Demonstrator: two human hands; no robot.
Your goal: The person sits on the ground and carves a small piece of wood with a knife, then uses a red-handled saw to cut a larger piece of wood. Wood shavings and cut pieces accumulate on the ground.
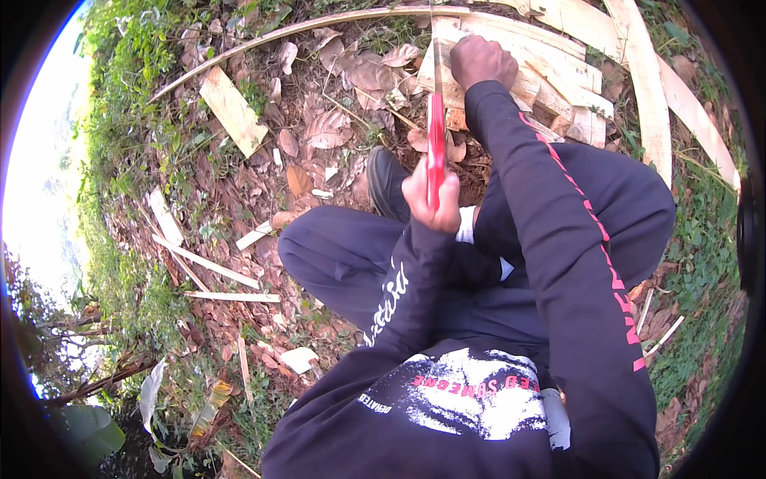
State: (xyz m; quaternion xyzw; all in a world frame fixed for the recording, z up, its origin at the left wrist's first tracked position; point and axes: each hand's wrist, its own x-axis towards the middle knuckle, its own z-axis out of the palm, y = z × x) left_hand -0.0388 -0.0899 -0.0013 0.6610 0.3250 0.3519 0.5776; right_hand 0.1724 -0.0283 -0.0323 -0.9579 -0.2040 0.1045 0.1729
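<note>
My left hand is wrapped round the red handle of a handsaw. The saw points away from me, and its thin blade, seen nearly edge-on, runs along the left end of a pale wooden board. Just right of the blade, my right hand is closed and pressed down on that board; its fingertips are hidden. Under and beside the right hand lies a stack of rough-cut planks. Whether the blade's teeth are in the wood, I cannot tell.
Long curved strips lie at the far right, and a thin bent strip arcs across the far left. A short board and several offcuts rest on leaf-strewn ground. My bent legs and dark shoe are close below the saw.
</note>
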